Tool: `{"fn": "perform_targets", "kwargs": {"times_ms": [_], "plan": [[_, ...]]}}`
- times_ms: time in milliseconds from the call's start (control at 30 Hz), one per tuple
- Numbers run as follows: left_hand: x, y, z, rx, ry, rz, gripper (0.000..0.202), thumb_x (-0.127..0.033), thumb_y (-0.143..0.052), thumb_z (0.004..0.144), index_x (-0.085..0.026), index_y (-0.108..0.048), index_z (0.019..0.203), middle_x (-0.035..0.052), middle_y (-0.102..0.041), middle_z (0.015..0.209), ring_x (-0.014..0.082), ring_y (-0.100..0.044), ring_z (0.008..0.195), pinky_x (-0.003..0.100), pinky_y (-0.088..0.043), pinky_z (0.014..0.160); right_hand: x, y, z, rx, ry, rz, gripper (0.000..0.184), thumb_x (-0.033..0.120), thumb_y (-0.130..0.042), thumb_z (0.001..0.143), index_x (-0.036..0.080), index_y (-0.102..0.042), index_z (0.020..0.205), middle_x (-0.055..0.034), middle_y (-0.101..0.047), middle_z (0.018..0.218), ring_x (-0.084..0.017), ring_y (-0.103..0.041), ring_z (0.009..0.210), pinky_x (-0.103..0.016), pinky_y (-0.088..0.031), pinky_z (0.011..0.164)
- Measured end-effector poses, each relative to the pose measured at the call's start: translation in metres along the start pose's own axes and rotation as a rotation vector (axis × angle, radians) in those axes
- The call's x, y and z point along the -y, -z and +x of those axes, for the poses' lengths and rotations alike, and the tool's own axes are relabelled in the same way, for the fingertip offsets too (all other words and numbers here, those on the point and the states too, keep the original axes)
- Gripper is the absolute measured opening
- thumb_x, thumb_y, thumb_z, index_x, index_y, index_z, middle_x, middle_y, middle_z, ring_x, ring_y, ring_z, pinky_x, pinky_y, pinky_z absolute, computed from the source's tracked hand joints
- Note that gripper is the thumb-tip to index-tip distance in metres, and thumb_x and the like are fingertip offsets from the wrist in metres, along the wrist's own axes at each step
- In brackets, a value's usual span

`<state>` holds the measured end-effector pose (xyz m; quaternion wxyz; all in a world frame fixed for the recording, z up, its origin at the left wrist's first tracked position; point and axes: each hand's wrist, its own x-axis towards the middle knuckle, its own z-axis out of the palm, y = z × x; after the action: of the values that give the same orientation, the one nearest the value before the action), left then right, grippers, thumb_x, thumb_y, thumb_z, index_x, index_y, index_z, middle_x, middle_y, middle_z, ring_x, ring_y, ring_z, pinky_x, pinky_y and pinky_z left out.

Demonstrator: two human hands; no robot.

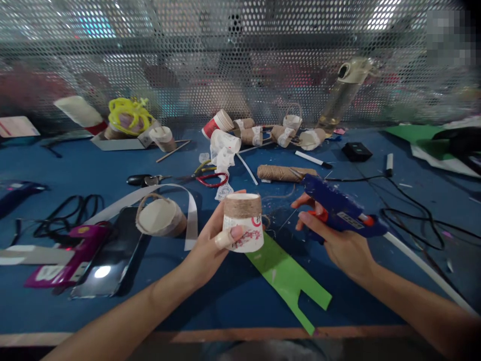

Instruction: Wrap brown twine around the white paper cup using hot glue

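My left hand grips a paper cup, white with a red blossom print, its upper part wound with brown twine. A pale covering wraps my left thumb. Opposite it, my right hand holds a blue hot glue gun, fingers by the orange trigger, the nozzle pointing up and left. A white glue stick runs out of the gun's back. Beneath the cup lies a green strip with a notched end. Just beyond, a roll of twine rests on the table.
Left of my hands are a twine-handled cup, a phone and a purple packet. Red-handled scissors lie ahead. Small twine-wrapped cups and a bottle stand before a perforated metal screen. A black cable trails right.
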<state>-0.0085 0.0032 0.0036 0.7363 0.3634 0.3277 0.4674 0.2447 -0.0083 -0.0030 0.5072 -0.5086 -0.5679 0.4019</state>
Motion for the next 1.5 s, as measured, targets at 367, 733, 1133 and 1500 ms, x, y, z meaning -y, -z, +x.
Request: {"fn": "perform_targets", "kwargs": {"times_ms": [367,733,1133,1500], "plan": [[0.003,0.0,0.001,-0.005,-0.005,0.156,0.067,-0.039,-0.087,0.077,-0.035,-0.063,0.14,0.0032,-0.069,0.142,0.0333,-0.057,0.137,0.04,-0.048,0.108,0.011,-0.019,-0.015,0.251,-0.122,0.307,0.028,0.029,-0.087,0.082,0.031,-0.069,0.104,0.0003,-0.081,0.101,-0.021,-0.08,0.094,-0.037,-0.065,0.088],[-0.002,0.0,-0.006,-0.004,-0.108,0.027,0.052,-0.039,-0.086,0.073,-0.027,-0.075,0.124,0.0034,-0.081,0.115,0.0253,-0.074,0.106,0.032,-0.058,0.09,0.004,-0.008,-0.015,0.252,0.136,0.139,0.02,0.022,-0.073,0.093,0.026,-0.057,0.082,0.0033,-0.06,0.079,-0.014,-0.057,0.07,-0.031,-0.046,0.066],[-0.001,0.003,-0.003,0.001,-0.193,0.075,0.058,-0.035,-0.085,0.076,-0.032,-0.072,0.131,0.001,-0.077,0.114,0.0211,-0.072,0.102,0.03,-0.055,0.096,0.004,-0.003,-0.012,0.24,0.222,-0.025,0.026,0.011,-0.065,0.091,0.024,-0.048,0.076,0.0041,-0.05,0.069,-0.014,-0.049,0.063,-0.032,-0.037,0.061],[0.004,0.01,-0.004,-0.028,-0.233,0.22,0.062,-0.037,-0.082,0.082,-0.035,-0.064,0.141,0.0059,-0.069,0.139,0.0321,-0.064,0.126,0.044,-0.051,0.108,0.012,0.002,-0.016,0.255,0.239,-0.204,0.029,0.011,-0.066,0.085,0.025,-0.042,0.074,0.0027,-0.05,0.071,-0.014,-0.045,0.059,-0.031,-0.033,0.055]]}}
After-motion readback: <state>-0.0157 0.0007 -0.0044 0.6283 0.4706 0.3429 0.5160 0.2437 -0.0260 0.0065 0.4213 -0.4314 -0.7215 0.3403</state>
